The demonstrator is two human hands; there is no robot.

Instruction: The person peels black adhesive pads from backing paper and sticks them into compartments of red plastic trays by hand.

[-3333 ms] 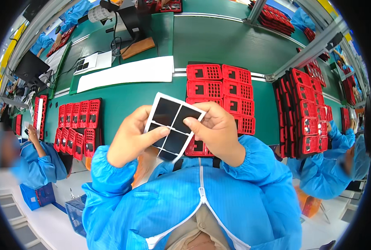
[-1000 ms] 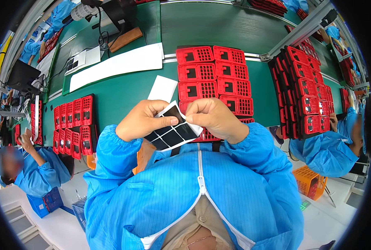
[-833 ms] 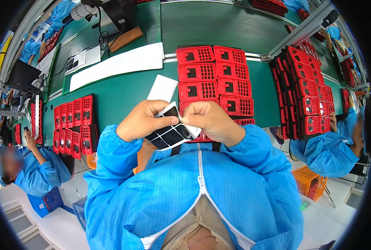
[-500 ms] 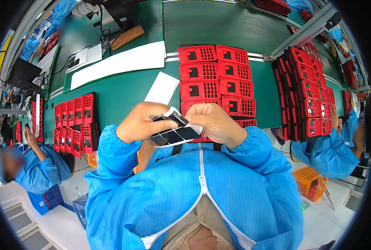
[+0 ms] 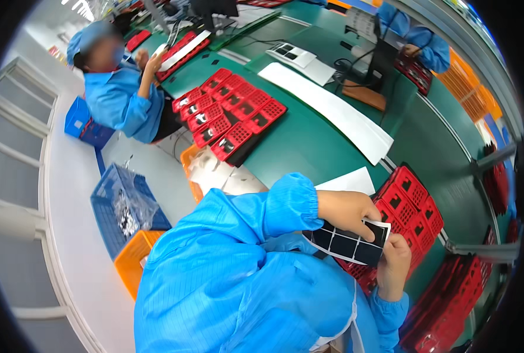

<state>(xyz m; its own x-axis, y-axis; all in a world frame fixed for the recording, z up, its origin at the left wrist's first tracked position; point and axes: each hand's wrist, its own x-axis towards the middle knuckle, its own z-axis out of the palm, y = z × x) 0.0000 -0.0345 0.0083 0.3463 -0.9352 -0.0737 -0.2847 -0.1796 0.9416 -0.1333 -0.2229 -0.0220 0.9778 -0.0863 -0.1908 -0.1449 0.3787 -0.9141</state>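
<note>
A white backing sheet (image 5: 342,245) bears rows of black rectangular pieces, apparently stickers. My left hand (image 5: 349,210) grips its upper part from above, with fingers reaching over the black pieces. At the sheet's right end, my right hand (image 5: 395,262) is closed on the edge with bent fingers; whether a loose piece is in them, I cannot tell. Behind and under the hands, red grid-patterned plastic trays (image 5: 415,194) lie in rows on the green table. A blank white sheet (image 5: 350,181) lies just beyond my left hand.
More red trays (image 5: 234,97) stand at the table's left part, near a co-worker in blue (image 5: 117,97). A long white strip (image 5: 326,112) lies across the table. Stacked red trays (image 5: 447,303) rise at lower right. Blue (image 5: 123,203) and orange crates (image 5: 133,259) sit on the floor at left.
The view has swung left, so hands and sheet now appear further right. The black piece that was curled up between my fingers no longer shows, and the sheet looks flatter.
</note>
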